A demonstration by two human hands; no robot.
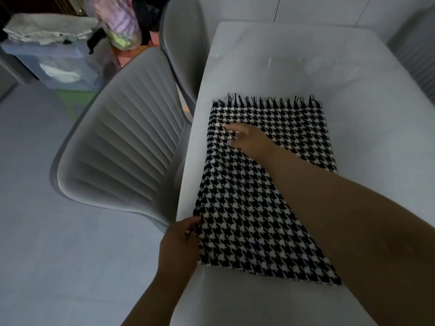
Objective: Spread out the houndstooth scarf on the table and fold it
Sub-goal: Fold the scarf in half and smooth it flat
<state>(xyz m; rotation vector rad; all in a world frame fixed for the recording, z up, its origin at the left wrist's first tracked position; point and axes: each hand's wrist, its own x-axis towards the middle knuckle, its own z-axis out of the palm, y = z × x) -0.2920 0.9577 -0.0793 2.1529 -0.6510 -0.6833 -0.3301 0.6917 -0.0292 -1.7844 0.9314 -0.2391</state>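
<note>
While the houndstooth scarf (263, 191) lies flat on the white desk (306, 67), already doubled into a rectangle with its fringe at the far edge and its left side running along the desk's left rim, the step in hand looks like tidying and aligning the layers before the next fold.

Furthest left, a grey ribbed chair (122, 147) sits tucked close to the desk, with a second chair (183, 43) behind it; neither touches the cloth, but an edge that slips off the rim would hang toward them, so the fabric is best kept fully on the surface.

Next, the left hand (181, 243) pinches the scarf's near-left corner, fingers curled on the edge. Its job, I judge, is to anchor: hold that corner steady and level with the rim and not tug it.

Further right, the right hand (247, 137) reaches across the cloth and grips a small gather of fabric near the far-left part, fingers curled into the weave. It should draw that gather gently outward until the side edges stack, then lay the palm flat and smooth toward the fringe, so no ridge is trapped under the coming fold.
</note>
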